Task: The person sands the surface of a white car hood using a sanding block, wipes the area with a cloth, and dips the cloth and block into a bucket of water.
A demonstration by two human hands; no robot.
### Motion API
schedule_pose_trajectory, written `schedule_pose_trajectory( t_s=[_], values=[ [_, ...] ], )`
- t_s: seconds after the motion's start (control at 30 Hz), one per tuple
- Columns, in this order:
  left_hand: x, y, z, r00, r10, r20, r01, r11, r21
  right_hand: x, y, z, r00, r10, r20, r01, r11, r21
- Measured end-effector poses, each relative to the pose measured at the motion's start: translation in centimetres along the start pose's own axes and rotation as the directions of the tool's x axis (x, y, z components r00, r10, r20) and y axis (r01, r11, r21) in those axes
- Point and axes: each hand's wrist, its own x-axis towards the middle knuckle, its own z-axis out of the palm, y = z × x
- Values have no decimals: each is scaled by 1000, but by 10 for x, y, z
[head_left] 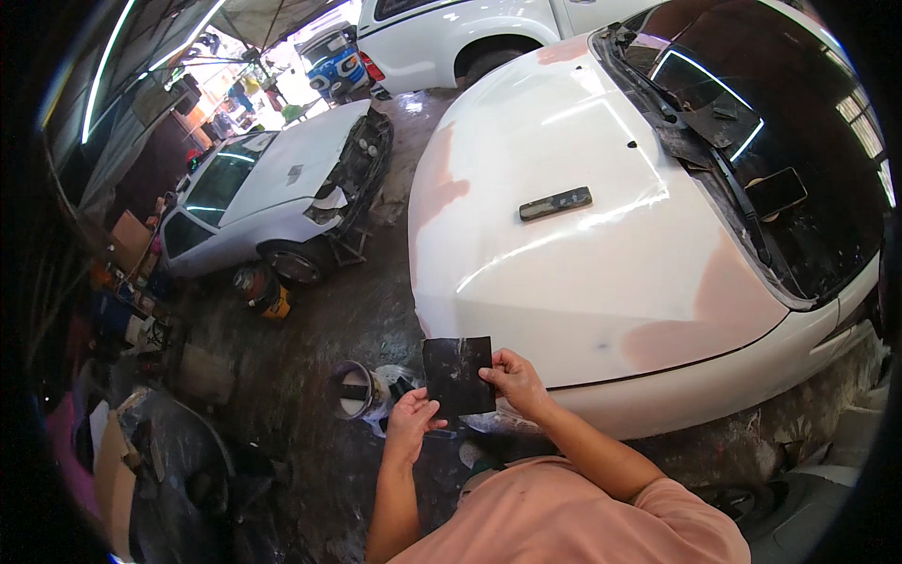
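Note:
Between my two hands a square, dark sheet of sandpaper (458, 374) is held up, with pale smears across its face. My left hand (410, 423) pinches its lower left corner, thumb in front. On the right edge, my right hand (515, 379) grips it between thumb and fingers. Just beyond lies the white car hood (554, 273), with pinkish filler patches near its edges. A long, dark sanding block (555, 204) rests on the hood, apart from both hands.
Below my hands' left stands a bucket (352, 390) with cloudy liquid. A phone (777, 193) lies on the windshield. Another pale car (272, 188) with its front end stripped is at the left, beside a yellow-and-black container (272, 299). A white vehicle (442, 47) stands behind.

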Motion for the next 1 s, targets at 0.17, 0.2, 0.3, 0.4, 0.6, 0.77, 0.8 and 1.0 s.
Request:
schedule_pose_trajectory(
  t_s=[0.17, 0.2, 0.3, 0.4, 0.6, 0.77, 0.8, 1.0],
  values=[
    [14, 2, -6, 999, 32, -29, -30, 997, 77, -8, -11, 4, 1000, -12, 24, 12, 1000, 4],
    [17, 4, -4, 999, 38, -32, -34, 992, 119, -7, -11, 3, 999, -10, 37, 10, 1000, 1],
    [18, 3, -2, 990, 98, -104, -85, 990, 116, -5, -17, 3, 995, 35, 94, -35, 999, -10],
    [23, -5, 2, 984, 79, -162, -84, 996, -22, 1, -4, 5, 998, -6, 61, 6, 1000, -13],
    [22, -34, -10, 935, 50, -350, -50, 999, 10, -9, -16, 28, 830, -530, 175, 507, 583, -635],
    [2, -9, 33, 996, 62, -67, -87, 861, -501, -12, 5, 13, 698, -596, 397, 617, 220, -755],
    [-5, 1, 42, 998, 69, -13, -63, 801, -595, -15, 3, 14, 697, -552, 458, 628, 161, -762],
    [8, -14, 24, 989, -137, -57, 66, 749, -659, -21, 2, 18, 636, -304, 710, 736, -39, -676]
  ],
)
